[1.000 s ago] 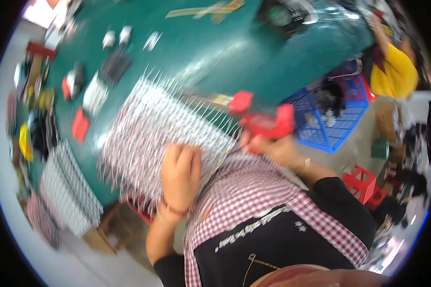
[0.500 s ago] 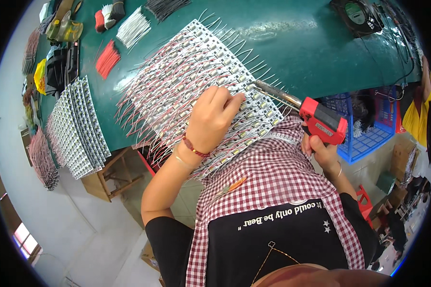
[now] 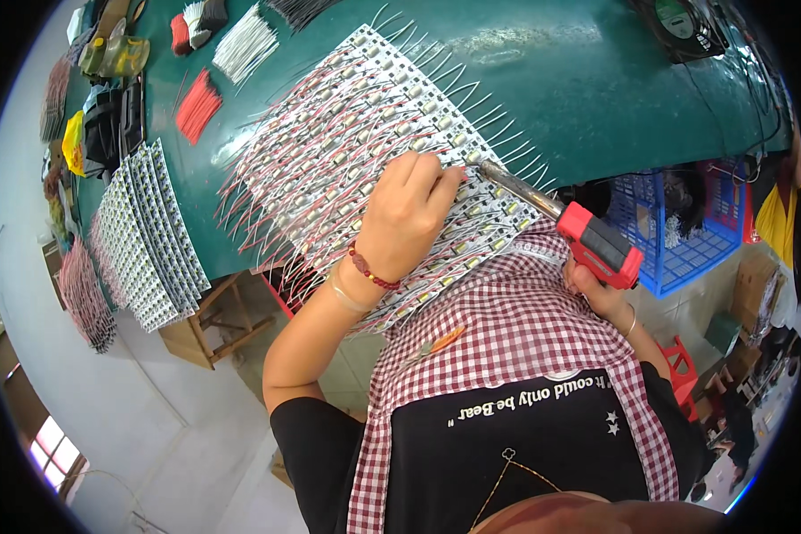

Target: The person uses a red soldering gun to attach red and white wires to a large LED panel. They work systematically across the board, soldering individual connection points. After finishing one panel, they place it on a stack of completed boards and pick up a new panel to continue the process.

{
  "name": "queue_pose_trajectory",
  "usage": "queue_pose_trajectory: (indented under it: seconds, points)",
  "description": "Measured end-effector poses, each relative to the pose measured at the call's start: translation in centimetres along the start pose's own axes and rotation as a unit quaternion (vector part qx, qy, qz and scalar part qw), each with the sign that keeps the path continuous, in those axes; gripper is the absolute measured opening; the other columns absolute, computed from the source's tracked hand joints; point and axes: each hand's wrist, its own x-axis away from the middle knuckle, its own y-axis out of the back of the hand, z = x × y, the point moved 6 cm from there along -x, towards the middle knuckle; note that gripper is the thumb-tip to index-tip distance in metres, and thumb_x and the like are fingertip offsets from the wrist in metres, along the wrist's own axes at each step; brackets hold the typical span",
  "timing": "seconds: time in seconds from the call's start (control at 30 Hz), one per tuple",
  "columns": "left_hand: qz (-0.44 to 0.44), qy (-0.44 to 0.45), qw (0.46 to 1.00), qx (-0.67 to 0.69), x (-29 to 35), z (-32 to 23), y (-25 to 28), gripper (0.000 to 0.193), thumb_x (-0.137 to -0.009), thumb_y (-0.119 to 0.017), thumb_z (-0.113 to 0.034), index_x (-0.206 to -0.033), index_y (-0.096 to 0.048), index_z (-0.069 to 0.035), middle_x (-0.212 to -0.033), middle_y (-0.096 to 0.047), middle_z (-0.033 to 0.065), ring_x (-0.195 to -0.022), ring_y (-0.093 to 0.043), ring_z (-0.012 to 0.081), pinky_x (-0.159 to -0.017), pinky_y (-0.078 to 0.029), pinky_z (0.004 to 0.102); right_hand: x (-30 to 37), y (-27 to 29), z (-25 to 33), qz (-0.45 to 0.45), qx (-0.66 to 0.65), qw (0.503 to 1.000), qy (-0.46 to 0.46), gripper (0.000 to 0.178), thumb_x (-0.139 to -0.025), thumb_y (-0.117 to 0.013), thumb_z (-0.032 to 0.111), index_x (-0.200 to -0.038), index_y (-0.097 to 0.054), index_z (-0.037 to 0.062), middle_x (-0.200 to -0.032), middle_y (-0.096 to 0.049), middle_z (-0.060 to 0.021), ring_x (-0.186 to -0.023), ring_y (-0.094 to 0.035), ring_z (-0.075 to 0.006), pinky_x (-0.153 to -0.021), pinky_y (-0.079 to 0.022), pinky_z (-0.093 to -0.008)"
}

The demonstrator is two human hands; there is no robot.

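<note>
At the near edge of the green table point(image 3: 552, 98), the sheet of wired LED strips point(image 3: 365, 133) overhangs toward the person, bare tabletop beyond it. The left hand point(image 3: 405, 218) presses fingertips on the strips, curled, gripping nothing. The right hand point(image 3: 596, 289) is closed around the red soldering gun point(image 3: 587, 236), its long axis slanting up-left, tip on the strips beside the left fingertips.

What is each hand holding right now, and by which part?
The right hand grips the red soldering gun by its handle. The left hand presses fingertips on the wired strips, gripping nothing.
</note>
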Motion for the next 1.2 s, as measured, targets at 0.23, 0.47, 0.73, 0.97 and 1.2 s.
queue_pose_trajectory:
  seconds: [0.23,0.47,0.73,0.97,1.2]
  points:
    - [0.044,0.002,0.999,-0.019,0.2,0.0,-0.3,0.017,-0.075,-0.06,-0.005,-0.091,-0.063,0.0,-0.08,-0.046,0.0084,-0.077,-0.049,0.023,-0.068,-0.043,0.0333,0.2,0.0,0.7,0.007,0.005,0.999,0.034,0.015,-0.087,-0.059,0.006,-0.1,-0.059,0.0001,-0.083,-0.059,-0.0028,-0.075,-0.055,-0.0136,-0.068,-0.046,-0.0296]
    - [0.005,-0.009,0.999,-0.03,-0.1,-0.1,-0.1,0.023,-0.068,-0.061,0.004,-0.09,-0.066,-0.001,-0.072,-0.044,0.006,-0.068,-0.047,0.0209,-0.062,-0.041,0.0328,0.3,0.0,0.5,0.023,0.007,1.0,0.013,0.013,-0.088,-0.059,0.008,-0.098,-0.059,0.0002,-0.082,-0.058,-0.0022,-0.076,-0.054,-0.0125,-0.065,-0.045,-0.0303]
    - [0.043,-0.017,0.998,-0.033,0.3,-0.1,-0.4,0.017,-0.077,-0.059,-0.005,-0.093,-0.061,0.001,-0.082,-0.046,0.0087,-0.078,-0.048,0.0232,-0.068,-0.042,0.0337,0.2,0.0,0.4,0.0,0.094,0.996,0.007,0.012,-0.087,-0.061,0.01,-0.098,-0.059,0.0038,-0.085,-0.058,-0.0033,-0.077,-0.056,-0.0155,-0.067,-0.045,-0.0305]
    - [0.044,-0.018,0.998,-0.039,0.3,-0.1,-0.5,0.018,-0.077,-0.059,-0.005,-0.093,-0.061,0.001,-0.083,-0.047,0.0089,-0.078,-0.048,0.0232,-0.068,-0.042,0.0336,0.4,-0.6,1.0,0.084,0.013,0.996,0.022,0.019,-0.091,-0.054,0.009,-0.106,-0.057,-0.002,-0.092,-0.059,-0.0044,-0.088,-0.057,-0.0148,-0.081,-0.047,-0.0303]
    - [0.019,-0.016,0.997,-0.072,-0.1,-0.3,-0.2,0.017,-0.073,-0.062,-0.001,-0.09,-0.066,-0.004,-0.075,-0.048,0.0047,-0.071,-0.049,0.0201,-0.064,-0.039,0.0327,0.7,-0.1,0.5,0.04,-0.032,0.998,0.024,0.021,-0.092,-0.054,0.01,-0.108,-0.056,-0.0036,-0.093,-0.059,-0.0047,-0.085,-0.057,-0.0142,-0.078,-0.048,-0.031]
